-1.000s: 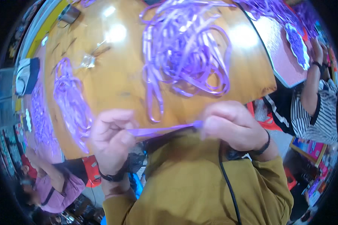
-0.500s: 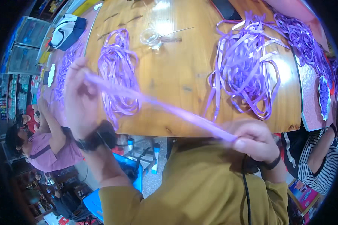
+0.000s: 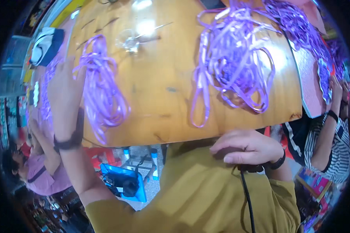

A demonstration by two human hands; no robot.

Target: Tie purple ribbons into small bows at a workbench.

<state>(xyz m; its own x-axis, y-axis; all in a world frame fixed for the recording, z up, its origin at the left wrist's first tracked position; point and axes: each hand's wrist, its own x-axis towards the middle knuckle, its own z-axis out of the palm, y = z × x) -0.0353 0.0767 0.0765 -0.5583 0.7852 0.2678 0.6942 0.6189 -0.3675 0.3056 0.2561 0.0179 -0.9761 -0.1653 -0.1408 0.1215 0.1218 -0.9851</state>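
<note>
My left hand [image 3: 64, 87] is smeared by motion at the left side of the wooden table [image 3: 155, 105]. It is beside a long looped bundle of shiny purple ribbon [image 3: 105, 93], its fingertips at the bundle's upper left. Whether they grip a strand is not clear. In front of the table's near edge, my right hand [image 3: 251, 146] has its fingers stretched out and its thumb apart, with nothing in it. A larger, looser heap of purple ribbon [image 3: 233, 62] lies on the right half of the table, one loop trailing toward me.
A small clear cup [image 3: 130, 43] with a thin stick stands toward the back. Beyond the right edge, more purple ribbon [image 3: 299, 27] lies on a pink surface. A white and dark bag [image 3: 46, 46] sits far left. People sit at both sides; a blue stool [image 3: 124, 182] is below.
The purple strip stretched between my hands has left them. My left hand has moved left beside the bundle; my right hand has opened. The view has shifted, and the near ends of both ribbon piles lie differently.
</note>
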